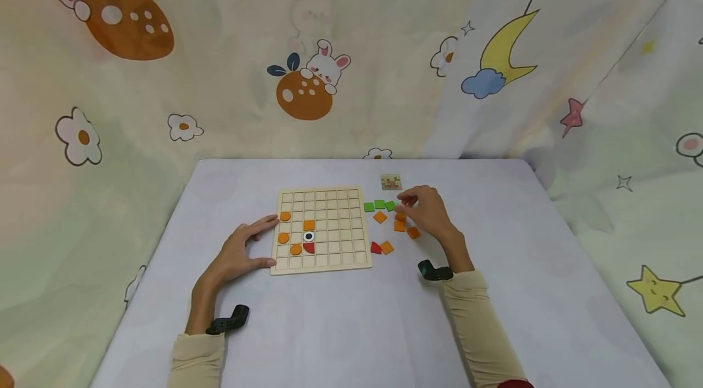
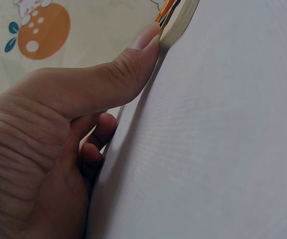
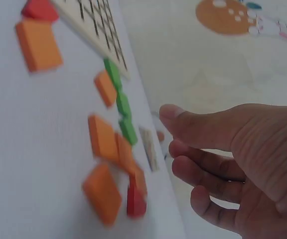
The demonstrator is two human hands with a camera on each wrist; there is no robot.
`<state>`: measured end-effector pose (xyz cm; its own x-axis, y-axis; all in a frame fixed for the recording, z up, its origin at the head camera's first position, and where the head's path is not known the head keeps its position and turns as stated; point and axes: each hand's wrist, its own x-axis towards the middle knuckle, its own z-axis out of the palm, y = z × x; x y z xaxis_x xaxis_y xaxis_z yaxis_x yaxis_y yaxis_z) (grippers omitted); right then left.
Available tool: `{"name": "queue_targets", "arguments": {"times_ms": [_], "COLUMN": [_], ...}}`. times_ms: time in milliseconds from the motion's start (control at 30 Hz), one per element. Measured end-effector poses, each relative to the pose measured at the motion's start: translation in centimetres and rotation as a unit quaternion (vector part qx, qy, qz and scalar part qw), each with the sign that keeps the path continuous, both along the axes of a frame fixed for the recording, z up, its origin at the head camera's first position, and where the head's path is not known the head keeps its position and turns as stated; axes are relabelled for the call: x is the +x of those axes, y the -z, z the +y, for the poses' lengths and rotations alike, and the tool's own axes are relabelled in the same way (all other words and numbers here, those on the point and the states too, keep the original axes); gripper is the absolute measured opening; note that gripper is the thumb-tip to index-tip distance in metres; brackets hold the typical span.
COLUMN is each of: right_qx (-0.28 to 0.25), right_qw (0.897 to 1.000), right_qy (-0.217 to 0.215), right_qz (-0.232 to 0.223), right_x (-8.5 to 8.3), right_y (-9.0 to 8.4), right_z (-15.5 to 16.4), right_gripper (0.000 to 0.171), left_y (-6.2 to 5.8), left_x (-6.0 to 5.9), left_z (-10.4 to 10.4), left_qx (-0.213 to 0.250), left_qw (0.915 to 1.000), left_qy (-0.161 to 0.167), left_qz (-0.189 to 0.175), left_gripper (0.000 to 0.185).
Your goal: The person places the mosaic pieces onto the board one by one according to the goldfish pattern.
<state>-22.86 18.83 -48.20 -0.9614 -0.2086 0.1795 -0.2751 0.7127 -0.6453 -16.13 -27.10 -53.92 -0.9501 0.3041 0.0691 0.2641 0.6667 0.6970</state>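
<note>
A wooden grid board (image 1: 343, 241) lies on the table, carrying three round orange pieces (image 1: 283, 237), an orange square (image 1: 309, 225), a white piece with a black dot (image 1: 309, 236) and a red curved piece (image 1: 309, 247). My left hand (image 1: 233, 251) rests spread at the board's left edge, and its thumb (image 2: 133, 74) touches the rim in the left wrist view. Above the loose pieces on the right hovers my right hand (image 1: 427, 212), its fingers loosely bent and nothing visible between them. Orange squares (image 1: 414, 232) lie just below it, partly covered in the head view.
Green squares (image 1: 379, 204) line up beside the board's right edge. Nearer me lie a red piece (image 1: 376, 247) and another orange square (image 1: 387, 247). A small patterned card (image 1: 391, 182) lies behind them. Another red piece (image 3: 136, 201) shows in the right wrist view.
</note>
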Motion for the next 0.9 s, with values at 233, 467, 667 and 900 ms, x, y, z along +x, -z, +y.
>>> {"name": "queue_targets", "arguments": {"times_ms": [233, 467, 667, 900], "right_qx": [0.015, 0.023, 0.018, 0.013], "right_qw": [0.998, 0.997, 0.997, 0.997], "right_qy": [0.029, 0.022, 0.024, 0.022], "right_qz": [-0.046, -0.071, -0.069, -0.073], "right_x": [0.4, 0.3, 0.3, 0.3], "right_y": [0.9, 1.5, 1.8, 1.7], "right_z": [3.2, 4.3, 4.5, 4.4], "right_gripper": [0.033, 0.034, 0.028, 0.027], "left_y": [-0.1, 0.1, 0.2, 0.3], "left_x": [0.1, 0.0, -0.1, -0.1], "left_z": [0.1, 0.1, 0.0, -0.1], "left_qx": [0.001, -0.004, -0.002, -0.001], "left_qw": [1.0, 1.0, 1.0, 1.0], "left_qy": [-0.001, -0.002, -0.002, -0.004], "left_qz": [0.0, 0.0, -0.003, -0.005], "left_gripper": [0.096, 0.096, 0.096, 0.095]}}
